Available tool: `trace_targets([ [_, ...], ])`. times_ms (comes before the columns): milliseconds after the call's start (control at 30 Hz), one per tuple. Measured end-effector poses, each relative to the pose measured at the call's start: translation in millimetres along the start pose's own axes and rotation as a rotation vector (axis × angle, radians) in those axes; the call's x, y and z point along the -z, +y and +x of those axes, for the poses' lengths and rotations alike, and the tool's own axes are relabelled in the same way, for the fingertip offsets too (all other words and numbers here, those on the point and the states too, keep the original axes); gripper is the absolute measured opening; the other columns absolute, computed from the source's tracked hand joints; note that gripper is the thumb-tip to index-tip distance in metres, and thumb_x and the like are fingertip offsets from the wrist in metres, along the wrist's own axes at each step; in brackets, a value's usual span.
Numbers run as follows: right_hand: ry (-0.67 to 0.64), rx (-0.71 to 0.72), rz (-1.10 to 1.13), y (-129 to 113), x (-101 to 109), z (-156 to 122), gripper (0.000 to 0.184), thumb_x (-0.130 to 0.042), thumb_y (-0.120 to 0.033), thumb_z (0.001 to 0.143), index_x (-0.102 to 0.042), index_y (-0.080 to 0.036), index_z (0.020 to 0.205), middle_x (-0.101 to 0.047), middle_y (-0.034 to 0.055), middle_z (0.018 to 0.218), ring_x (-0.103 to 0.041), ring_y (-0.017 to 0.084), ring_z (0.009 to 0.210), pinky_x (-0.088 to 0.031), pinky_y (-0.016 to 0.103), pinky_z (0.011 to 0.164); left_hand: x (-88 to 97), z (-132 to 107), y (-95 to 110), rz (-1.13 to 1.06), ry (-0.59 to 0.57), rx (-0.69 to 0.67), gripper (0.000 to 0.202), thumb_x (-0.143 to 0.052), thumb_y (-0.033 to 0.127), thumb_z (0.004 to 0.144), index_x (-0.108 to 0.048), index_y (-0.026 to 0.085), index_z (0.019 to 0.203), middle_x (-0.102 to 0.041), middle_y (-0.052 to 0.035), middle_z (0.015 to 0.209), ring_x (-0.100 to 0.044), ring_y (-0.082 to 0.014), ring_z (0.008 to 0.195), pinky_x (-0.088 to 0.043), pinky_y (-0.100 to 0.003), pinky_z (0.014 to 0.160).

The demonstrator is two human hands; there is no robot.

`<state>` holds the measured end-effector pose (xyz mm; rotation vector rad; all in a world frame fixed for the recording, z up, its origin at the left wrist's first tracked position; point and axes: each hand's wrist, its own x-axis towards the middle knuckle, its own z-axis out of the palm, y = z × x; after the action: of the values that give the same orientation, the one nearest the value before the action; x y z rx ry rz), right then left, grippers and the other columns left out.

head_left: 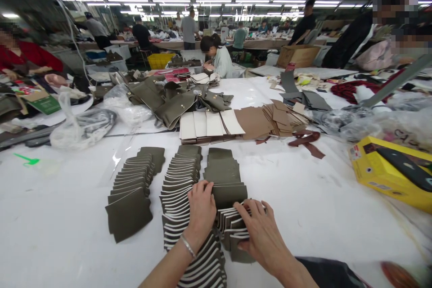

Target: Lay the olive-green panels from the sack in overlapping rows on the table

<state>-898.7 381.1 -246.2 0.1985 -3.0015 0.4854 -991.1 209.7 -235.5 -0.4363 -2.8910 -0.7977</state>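
Note:
Three overlapping rows of olive leather pieces lie in front of me: a left row (130,207), a long middle row (178,175) with pale edges showing, and a right row (222,168). My left hand (202,207), with a bracelet at the wrist, is closed at the left edge of an olive leather piece (231,194) in the right row. Just below, my right hand (261,229) curls round the right side of the fanned olive pieces (229,220), its thumb lower than its fingers. The fingertips of both hands are partly hidden.
Beyond the rows lie white pieces (214,123), brown pieces (254,121) and olive leather parts with metal fittings (172,103). A yellow box (381,166) is at right; a clear plastic bag (79,121) and green plastic item (29,160) are at left. Co-workers occupy tables beyond.

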Motion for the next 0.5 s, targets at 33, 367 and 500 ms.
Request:
trace_targets([
  [33,0.006,0.001,-0.005,0.6,-0.5,-0.8,0.082,-0.077,-0.017,0.056,-0.045,-0.028,0.13,-0.044,0.0079,0.129,-0.036,0.03,0.122,-0.017,0.055,0.108,-0.6,1.1,-0.4,0.033,-0.003,-0.014,0.038,-0.041,0.008,0.085,-0.058,0.019,0.118,-0.056,-0.0076,0.12,-0.046,-0.0241,0.115,-0.035,-0.043,0.097],
  [367,-0.001,0.11,-0.012,1.5,8.5,-1.8,0.06,-0.08,-0.024,0.06,-0.051,-0.024,0.113,-0.005,0.0063,0.157,0.0,0.028,0.143,0.006,0.053,0.117,16.1,-20.2,23.7,-0.144,-0.087,-0.078,0.02,-0.042,0.005,0.084,-0.056,0.019,0.09,-0.06,-0.0019,0.099,-0.051,-0.0186,0.099,-0.035,-0.039,0.089],
  [500,-0.071,0.199,-0.028,1.9,10.1,-1.0,0.062,-0.084,-0.033,0.062,-0.049,-0.021,0.112,-0.03,0.0089,0.149,-0.013,0.027,0.141,0.007,0.048,0.118,18.7,-26.5,24.0,-0.077,-0.108,-0.145,0.026,-0.04,0.008,0.088,-0.061,0.022,0.092,-0.063,-0.0011,0.111,-0.049,-0.0201,0.11,-0.03,-0.043,0.095],
])
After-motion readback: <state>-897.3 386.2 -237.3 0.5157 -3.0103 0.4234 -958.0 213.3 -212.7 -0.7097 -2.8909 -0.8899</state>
